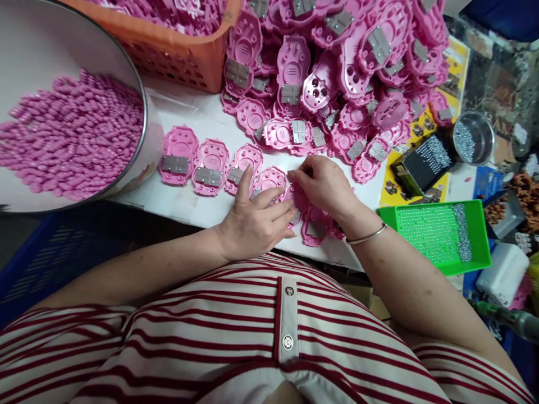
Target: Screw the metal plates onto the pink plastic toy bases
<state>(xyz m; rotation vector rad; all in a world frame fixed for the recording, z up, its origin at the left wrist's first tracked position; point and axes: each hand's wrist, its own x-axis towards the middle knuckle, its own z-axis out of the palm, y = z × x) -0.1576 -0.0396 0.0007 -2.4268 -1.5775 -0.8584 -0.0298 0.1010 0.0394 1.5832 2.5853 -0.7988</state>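
Observation:
A row of pink plastic casings (211,163) with grey metal plates lies along the white table's near edge. Over the row's middle, my left hand (256,227) rests with its thumb raised and fingers spread, the fingertips on or just above a casing (296,197). My right hand (326,185) is beside it, thumb and fingers pinched together over the same casing; whatever they hold is too small or hidden. Partly under my right wrist lies another plated casing (315,224).
Many more casings are heaped (295,73) at the back. To the left are an orange basket (185,62) of pink parts and a large tub (145,120) of small pink pieces. On the right stand a green tray (429,230), black tray (410,174) and metal bowl (484,140) with small silvery pieces.

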